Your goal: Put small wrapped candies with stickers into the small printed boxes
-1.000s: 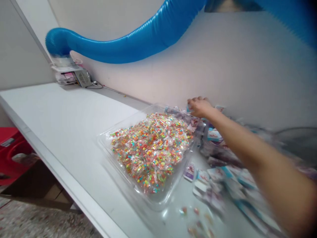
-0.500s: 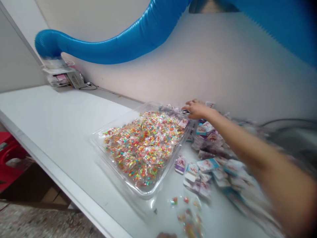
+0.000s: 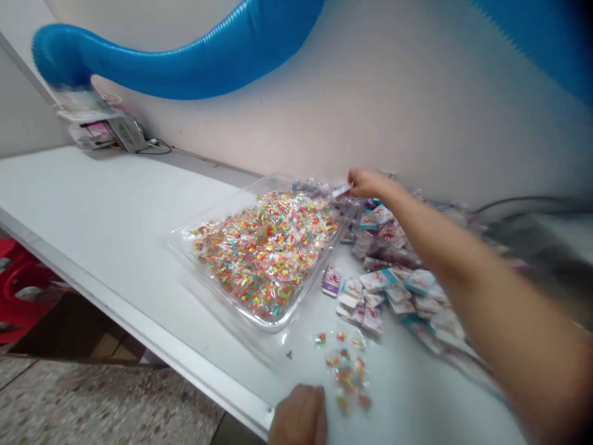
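My right hand reaches to the far right corner of the tray, its fingers closed on a small printed box. Beneath it, the clear plastic tray holds a heap of small clear packets with bright multicoloured bits inside. My left hand is curled at the table's front edge, knuckles up; anything in its fingers is hidden. Near it lie several loose multicoloured packets. More small boxes, purple, blue and white, are piled right of the tray, partly behind my right forearm.
A blue ribbed hose runs above the white table along the wall. Papers and other items stand at the far left. Below the front edge are a red stool and a cardboard box. A dark cable lies at the right.
My right hand has gone from spread fingers to a closed grip on a small box. My left hand has come further into view at the bottom. The view has shifted slightly.
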`<control>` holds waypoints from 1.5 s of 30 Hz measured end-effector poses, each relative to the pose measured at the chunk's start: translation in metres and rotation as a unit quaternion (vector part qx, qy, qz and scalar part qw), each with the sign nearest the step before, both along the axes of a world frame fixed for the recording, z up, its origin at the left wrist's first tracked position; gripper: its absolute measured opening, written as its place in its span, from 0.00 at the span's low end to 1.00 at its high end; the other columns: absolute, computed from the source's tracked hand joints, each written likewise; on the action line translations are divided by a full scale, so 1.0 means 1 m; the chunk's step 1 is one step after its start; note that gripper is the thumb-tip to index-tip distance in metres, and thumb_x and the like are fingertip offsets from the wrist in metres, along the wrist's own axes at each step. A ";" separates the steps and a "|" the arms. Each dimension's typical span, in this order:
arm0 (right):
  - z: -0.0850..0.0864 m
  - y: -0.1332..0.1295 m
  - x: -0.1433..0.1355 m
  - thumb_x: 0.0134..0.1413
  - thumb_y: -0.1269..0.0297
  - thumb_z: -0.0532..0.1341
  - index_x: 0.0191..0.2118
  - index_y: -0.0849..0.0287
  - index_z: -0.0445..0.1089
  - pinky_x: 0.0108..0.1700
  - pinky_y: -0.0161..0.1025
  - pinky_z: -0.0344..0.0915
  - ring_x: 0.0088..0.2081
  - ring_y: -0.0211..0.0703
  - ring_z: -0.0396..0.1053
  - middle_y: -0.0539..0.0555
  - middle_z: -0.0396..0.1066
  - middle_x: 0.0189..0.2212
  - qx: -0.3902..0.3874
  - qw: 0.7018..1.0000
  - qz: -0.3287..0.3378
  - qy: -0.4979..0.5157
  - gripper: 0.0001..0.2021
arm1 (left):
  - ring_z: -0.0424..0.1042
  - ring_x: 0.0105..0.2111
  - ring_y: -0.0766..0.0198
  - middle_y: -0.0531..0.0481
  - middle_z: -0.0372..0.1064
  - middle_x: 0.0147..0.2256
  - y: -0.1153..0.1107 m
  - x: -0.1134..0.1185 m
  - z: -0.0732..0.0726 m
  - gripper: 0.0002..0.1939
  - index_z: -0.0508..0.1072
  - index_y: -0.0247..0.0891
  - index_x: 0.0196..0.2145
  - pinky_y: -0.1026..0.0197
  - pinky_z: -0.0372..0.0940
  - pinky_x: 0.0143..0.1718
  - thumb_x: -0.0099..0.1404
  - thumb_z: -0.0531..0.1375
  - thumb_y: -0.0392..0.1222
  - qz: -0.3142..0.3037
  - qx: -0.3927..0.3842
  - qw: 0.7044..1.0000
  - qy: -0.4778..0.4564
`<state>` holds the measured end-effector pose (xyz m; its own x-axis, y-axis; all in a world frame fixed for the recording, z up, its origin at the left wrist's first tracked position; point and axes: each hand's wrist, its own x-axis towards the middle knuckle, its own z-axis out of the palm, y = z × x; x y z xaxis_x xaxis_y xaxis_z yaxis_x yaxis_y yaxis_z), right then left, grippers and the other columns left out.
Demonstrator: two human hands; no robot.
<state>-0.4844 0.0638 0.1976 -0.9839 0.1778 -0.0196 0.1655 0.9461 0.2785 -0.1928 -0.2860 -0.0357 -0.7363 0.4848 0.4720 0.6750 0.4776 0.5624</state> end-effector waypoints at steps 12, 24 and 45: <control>-0.082 -0.093 0.144 0.57 0.53 0.56 0.45 0.56 0.73 0.40 0.40 0.60 0.42 0.51 0.71 0.60 0.75 0.41 -0.106 0.981 0.105 -0.121 0.17 | 0.72 0.28 0.61 0.47 0.70 0.29 -0.001 -0.008 0.015 0.09 0.67 0.38 0.41 0.62 0.68 0.29 0.67 0.51 0.31 -0.087 0.028 0.996 -0.012; -0.106 -0.133 0.220 0.58 0.52 0.58 0.63 0.61 0.59 0.59 0.49 0.52 0.58 0.57 0.60 0.65 0.65 0.57 -0.231 0.960 0.157 -0.018 0.30 | 0.71 0.49 0.52 0.36 0.69 0.48 0.004 -0.024 0.036 0.19 0.62 0.36 0.56 0.50 0.70 0.48 0.67 0.56 0.35 0.006 0.068 0.995 0.068; -0.158 -0.190 0.393 0.58 0.43 0.54 0.31 0.55 0.72 0.36 0.41 0.65 0.30 0.45 0.69 0.51 0.73 0.27 -0.685 0.705 -0.117 0.143 0.21 | 0.75 0.44 0.56 0.40 0.74 0.46 -0.009 0.030 0.049 0.20 0.65 0.35 0.53 0.54 0.71 0.46 0.65 0.58 0.43 -0.119 0.031 0.985 -0.123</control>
